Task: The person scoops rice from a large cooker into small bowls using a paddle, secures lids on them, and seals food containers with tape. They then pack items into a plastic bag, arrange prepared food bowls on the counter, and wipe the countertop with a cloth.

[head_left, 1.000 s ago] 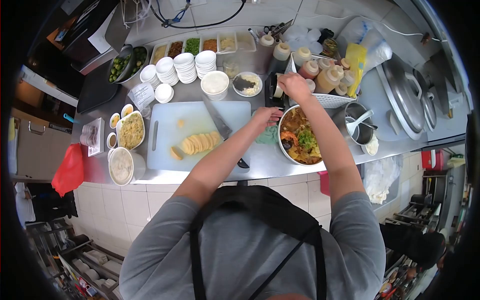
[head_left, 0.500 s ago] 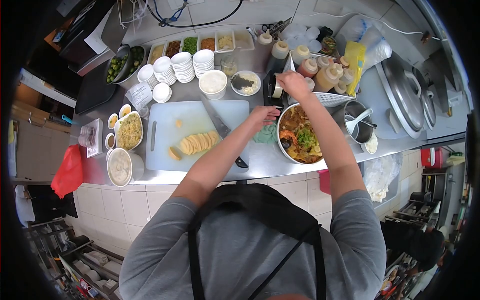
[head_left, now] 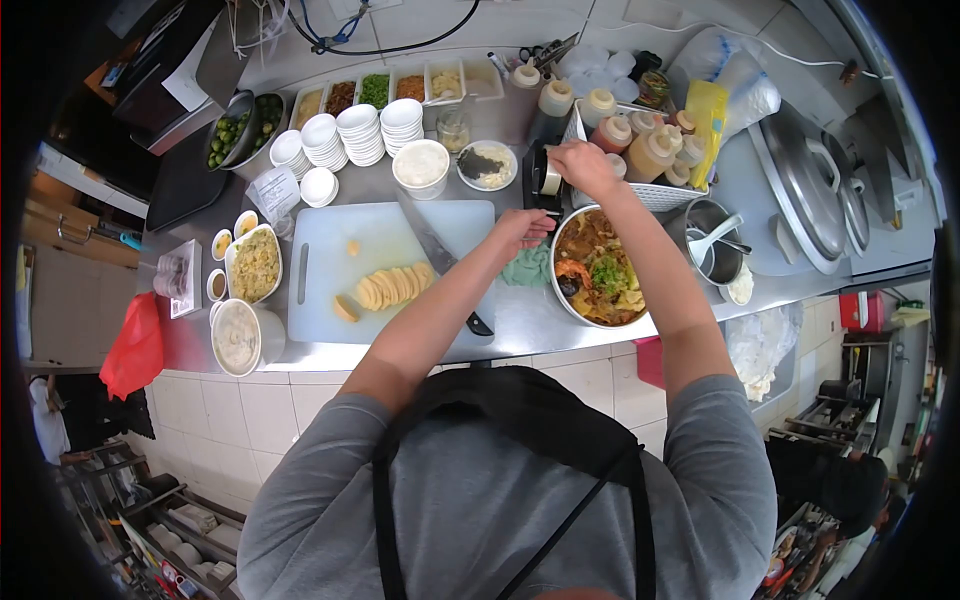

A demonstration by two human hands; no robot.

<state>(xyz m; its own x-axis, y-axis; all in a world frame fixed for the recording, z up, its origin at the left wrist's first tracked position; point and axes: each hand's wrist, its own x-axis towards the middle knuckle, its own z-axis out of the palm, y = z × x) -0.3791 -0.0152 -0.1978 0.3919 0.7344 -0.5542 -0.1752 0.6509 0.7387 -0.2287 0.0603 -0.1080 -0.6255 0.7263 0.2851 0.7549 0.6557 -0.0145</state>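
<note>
With twelve straight ahead of the person, the black tape dispenser [head_left: 532, 180] stands between twelve and one, where the work looks to be handling tape. The right hand [head_left: 585, 168] curls over the roll, the left hand [head_left: 523, 231] reaches to the near end; I can't tell whether either set of fingers is clamped. Any pull, I judge, calls for a steady base and care over the filled bowl [head_left: 596, 324] at one. Squeeze bottles [head_left: 655, 152] crowd one o'clock; a knife [head_left: 428, 238] lies on the cutting board [head_left: 330, 240] at eleven.

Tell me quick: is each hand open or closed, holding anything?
Left hand: loosely curled near the black dispenser; hold unclear.
Right hand: curled by the pale roll; hold unclear.
</note>
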